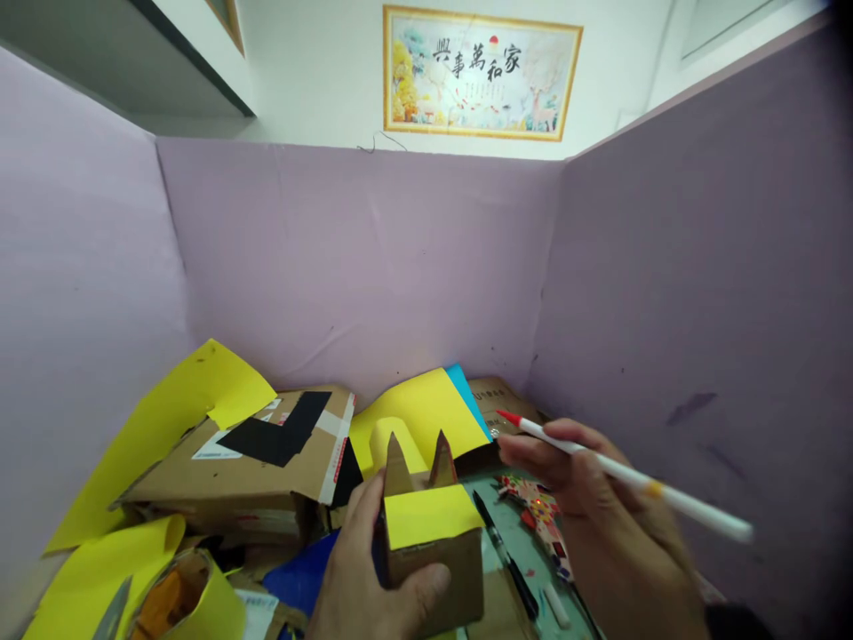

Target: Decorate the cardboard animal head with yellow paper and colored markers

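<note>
My left hand is wrapped around the left side of a small brown cardboard box, its thumb across the front. Two pointed cardboard ears rise from the box's top, and a yellow paper strip covers its upper front. To the right, raised above the table, my right hand pinches a white marker with a red tip that points up and left. The marker's tip is apart from the box. Beneath the right hand lie a black pen and a colourful patterned piece, partly hidden.
A large cardboard box with a black paper piece stands at left. Yellow sheets and a blue sheet lie at the back. Scissors rest by a yellow roll at front left. Lilac walls enclose the workspace.
</note>
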Available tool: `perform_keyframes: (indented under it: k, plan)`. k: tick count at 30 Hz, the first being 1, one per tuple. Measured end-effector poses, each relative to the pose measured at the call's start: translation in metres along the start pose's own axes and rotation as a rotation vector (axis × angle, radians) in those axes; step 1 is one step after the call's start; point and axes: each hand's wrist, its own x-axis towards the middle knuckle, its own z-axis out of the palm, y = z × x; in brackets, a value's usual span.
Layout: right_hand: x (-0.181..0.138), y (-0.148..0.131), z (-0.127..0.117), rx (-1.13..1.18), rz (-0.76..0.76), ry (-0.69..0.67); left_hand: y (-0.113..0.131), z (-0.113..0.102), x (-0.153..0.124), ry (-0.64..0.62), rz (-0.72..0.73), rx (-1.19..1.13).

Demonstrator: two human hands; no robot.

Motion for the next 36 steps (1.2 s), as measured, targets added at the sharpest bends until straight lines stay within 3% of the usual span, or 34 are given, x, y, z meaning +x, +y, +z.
perform_keyframes:
  k: [5,9,21,30,36]
  plan:
    - [-0.007,-0.028,0.02,-0.094,-0.184,-0.001,0.006,0.002,-0.003,0.029,0.045,0.077]
    - [-0.012,-0.014,0.032,-0.284,-0.304,-0.031,0.011,0.007,-0.006,0.059,0.083,0.115]
    - [-0.006,0.008,0.045,-0.44,-0.677,-0.175,0.002,0.004,-0.002,0.021,0.194,0.147]
    - [-0.006,0.015,0.049,-0.436,-0.643,-0.123,0.001,0.005,-0.002,0.027,0.154,0.146]
    - [-0.006,0.009,0.046,-0.423,-0.536,-0.238,0.003,0.006,-0.003,0.039,0.146,0.159]
